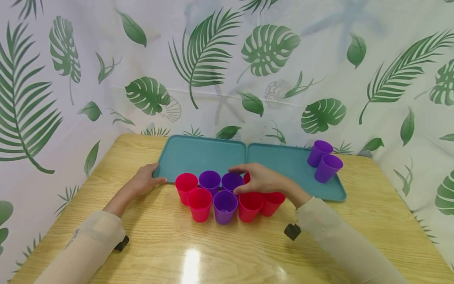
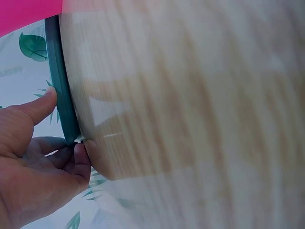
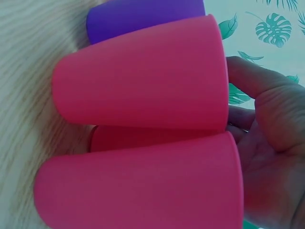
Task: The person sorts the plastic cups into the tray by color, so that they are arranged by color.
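Cups stand upright in two rows. At the front left of the teal tray [image 1: 198, 154], my left hand [image 1: 147, 179] grips its corner; the left wrist view shows the thumb on the tray's edge [image 2: 64, 90] and the other fingers curled at the corner. My right hand [image 1: 260, 179] reaches over the right part of the rows, thumb and fingers at the rim of a back-row purple cup [image 1: 229, 182]. Below that hand are red cups [image 1: 250, 209], one partly hidden by it. In the right wrist view a red cup [image 3: 143, 76] covers the fingertips.
A second teal tray [image 1: 283, 161] adjoins the first on the right, with two purple cups [image 1: 327, 169] at its right end. Other cups in the rows include a red cup [image 1: 200, 209] and a purple cup [image 1: 225, 211]. Behind the wooden table [image 1: 152, 244] hangs a leaf-patterned cloth [image 1: 213, 110].
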`<state>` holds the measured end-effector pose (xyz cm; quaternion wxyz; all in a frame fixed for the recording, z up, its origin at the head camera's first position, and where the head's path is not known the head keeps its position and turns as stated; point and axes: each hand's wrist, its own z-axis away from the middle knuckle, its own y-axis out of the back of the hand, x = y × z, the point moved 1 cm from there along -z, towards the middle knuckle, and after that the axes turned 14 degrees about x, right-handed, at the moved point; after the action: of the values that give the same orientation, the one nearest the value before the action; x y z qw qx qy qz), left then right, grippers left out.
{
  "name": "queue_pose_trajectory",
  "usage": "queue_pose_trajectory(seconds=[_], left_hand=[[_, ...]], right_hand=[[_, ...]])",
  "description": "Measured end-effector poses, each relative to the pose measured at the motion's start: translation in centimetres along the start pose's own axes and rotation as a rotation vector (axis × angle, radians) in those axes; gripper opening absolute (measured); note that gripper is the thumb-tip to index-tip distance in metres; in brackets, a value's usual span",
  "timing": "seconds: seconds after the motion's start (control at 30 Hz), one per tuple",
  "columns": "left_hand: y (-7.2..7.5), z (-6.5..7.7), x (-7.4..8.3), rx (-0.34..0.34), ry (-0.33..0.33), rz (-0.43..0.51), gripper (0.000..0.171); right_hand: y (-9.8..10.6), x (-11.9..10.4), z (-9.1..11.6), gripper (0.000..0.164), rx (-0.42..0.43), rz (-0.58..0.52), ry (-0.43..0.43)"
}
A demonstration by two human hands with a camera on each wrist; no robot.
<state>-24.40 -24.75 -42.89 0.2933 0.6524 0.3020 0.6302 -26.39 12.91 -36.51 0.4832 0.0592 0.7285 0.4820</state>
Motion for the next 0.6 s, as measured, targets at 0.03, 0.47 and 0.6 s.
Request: queue_pose_trajectory(seconds=[0.03, 0.47, 0.6], left_hand=[[0.0, 0.0, 0.0, 0.000, -0.001, 0.001, 0.076], [0.0, 0.0, -0.1, 0.007, -0.015, -0.009, 0.077], [0.0, -0.1, -0.1, 0.004, -0.014, -0.004, 0.076]], right_hand=[[0.0, 0.0, 0.0, 0.072, 0.000, 0.003, 0.000], [-0.2, -0.1, 0.1, 0.068, 0.080, 0.002, 0.018], [0.7, -0.6, 0.2, 0.064, 0.193, -0.048, 0.052]])
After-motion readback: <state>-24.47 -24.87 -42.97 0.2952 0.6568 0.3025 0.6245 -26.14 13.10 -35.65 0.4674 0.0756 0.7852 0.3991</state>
